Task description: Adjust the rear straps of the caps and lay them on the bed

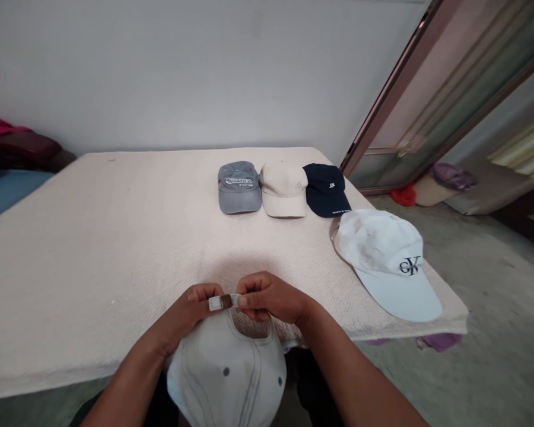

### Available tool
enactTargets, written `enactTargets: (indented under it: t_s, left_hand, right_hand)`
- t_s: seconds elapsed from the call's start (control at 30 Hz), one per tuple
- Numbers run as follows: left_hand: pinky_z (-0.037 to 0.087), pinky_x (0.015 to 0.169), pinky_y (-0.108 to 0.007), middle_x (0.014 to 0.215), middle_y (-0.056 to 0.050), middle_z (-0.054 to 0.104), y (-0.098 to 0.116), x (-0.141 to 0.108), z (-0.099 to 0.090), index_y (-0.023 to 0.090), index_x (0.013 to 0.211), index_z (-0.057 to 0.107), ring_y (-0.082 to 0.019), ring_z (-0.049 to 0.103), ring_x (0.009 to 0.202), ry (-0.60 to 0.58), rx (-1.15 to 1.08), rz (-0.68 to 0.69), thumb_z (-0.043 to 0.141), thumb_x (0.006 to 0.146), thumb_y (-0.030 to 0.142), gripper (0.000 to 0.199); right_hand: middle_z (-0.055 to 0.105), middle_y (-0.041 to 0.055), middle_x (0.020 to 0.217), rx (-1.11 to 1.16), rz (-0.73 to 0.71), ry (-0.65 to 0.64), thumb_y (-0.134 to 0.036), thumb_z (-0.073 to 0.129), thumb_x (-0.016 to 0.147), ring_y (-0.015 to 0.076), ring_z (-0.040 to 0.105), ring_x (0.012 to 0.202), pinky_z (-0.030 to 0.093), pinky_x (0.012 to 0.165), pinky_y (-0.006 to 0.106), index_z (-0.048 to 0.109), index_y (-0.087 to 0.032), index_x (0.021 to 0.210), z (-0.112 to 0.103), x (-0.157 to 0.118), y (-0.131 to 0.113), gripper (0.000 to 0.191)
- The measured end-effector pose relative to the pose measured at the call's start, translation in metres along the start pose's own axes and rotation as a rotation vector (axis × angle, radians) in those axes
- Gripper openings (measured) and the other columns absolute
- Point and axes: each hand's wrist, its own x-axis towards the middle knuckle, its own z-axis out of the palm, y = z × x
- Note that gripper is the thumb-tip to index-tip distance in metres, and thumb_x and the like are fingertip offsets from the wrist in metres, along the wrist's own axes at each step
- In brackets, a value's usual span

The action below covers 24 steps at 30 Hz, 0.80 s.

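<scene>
I hold a pale grey cap (226,373) close to me at the table's near edge, its back facing up. My left hand (194,309) pinches the left end of the cap's back strap (223,302) with its small metal buckle. My right hand (269,298) pinches the right end of the same strap. The two hands almost touch over the strap.
The table is covered by a cream cloth (115,237). At its far side lie a grey cap (238,187), a beige cap (284,188) and a navy cap (326,190) in a row. A white cap with a dark logo (389,261) lies at the right edge. A door frame (396,89) stands to the right.
</scene>
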Motion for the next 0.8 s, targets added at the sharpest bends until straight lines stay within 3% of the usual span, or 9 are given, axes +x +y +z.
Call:
enactTargets:
  t_s: [0.23, 0.37, 0.53, 0.73, 0.8]
  left_hand:
    - [0.036, 0.047, -0.018, 0.058, 0.001, 0.059, -0.0028, -0.0009, -0.001, 0.015, 0.071, 0.063, -0.008, 0.05, 0.047, -0.048, -0.191, 0.039, 0.074, 0.064, 0.019, 0.015]
    - [0.036, 0.046, -0.018, 0.058, 0.001, 0.06, -0.0018, -0.0029, 0.0014, 0.015, 0.071, 0.063, -0.008, 0.051, 0.046, -0.071, -0.152, 0.008, 0.074, 0.065, 0.02, 0.014]
    - [0.037, 0.047, -0.019, 0.061, 0.0, 0.062, -0.0013, -0.0031, 0.0041, 0.016, 0.073, 0.062, -0.008, 0.052, 0.046, 0.018, -0.044, -0.042, 0.073, 0.068, 0.019, 0.012]
    - [0.038, 0.048, -0.019, 0.059, 0.001, 0.061, -0.0044, -0.0025, -0.003, 0.015, 0.07, 0.063, -0.009, 0.053, 0.049, -0.007, -0.187, 0.046, 0.075, 0.062, 0.016, 0.015]
    - [0.038, 0.048, -0.018, 0.058, 0.002, 0.06, -0.0033, -0.0031, -0.002, 0.015, 0.069, 0.063, -0.009, 0.052, 0.048, -0.014, -0.187, 0.051, 0.075, 0.062, 0.016, 0.014]
  right_hand:
    - [0.05, -0.006, 0.051, 0.041, -0.02, -0.009, -0.03, 0.067, 0.076, 0.0035, 0.036, 0.041, 0.023, 0.038, 0.018, 0.06, -0.013, 0.082, -0.0002, 0.0033, -0.0015, 0.02]
    - [0.049, -0.0061, 0.05, 0.082, -0.021, -0.033, -0.029, 0.067, 0.075, 0.0035, 0.036, 0.041, 0.024, 0.039, 0.017, 0.059, -0.013, 0.079, 0.0041, 0.0044, 0.0004, 0.018]
    - [0.048, -0.0064, 0.049, 0.09, -0.029, -0.026, -0.026, 0.065, 0.077, 0.0035, 0.035, 0.04, 0.023, 0.038, 0.017, 0.059, -0.013, 0.078, 0.0054, 0.0047, 0.0029, 0.015]
    - [0.056, -0.0023, 0.061, 0.003, -0.02, -0.043, -0.029, 0.064, 0.079, 0.0062, 0.048, 0.047, 0.036, 0.044, 0.019, 0.06, -0.013, 0.084, -0.0017, 0.0008, 0.0003, 0.017]
    - [0.055, -0.0028, 0.059, 0.003, -0.007, -0.067, -0.029, 0.064, 0.078, 0.0056, 0.046, 0.045, 0.034, 0.043, 0.019, 0.059, -0.013, 0.079, -0.0016, 0.0001, 0.0008, 0.017]
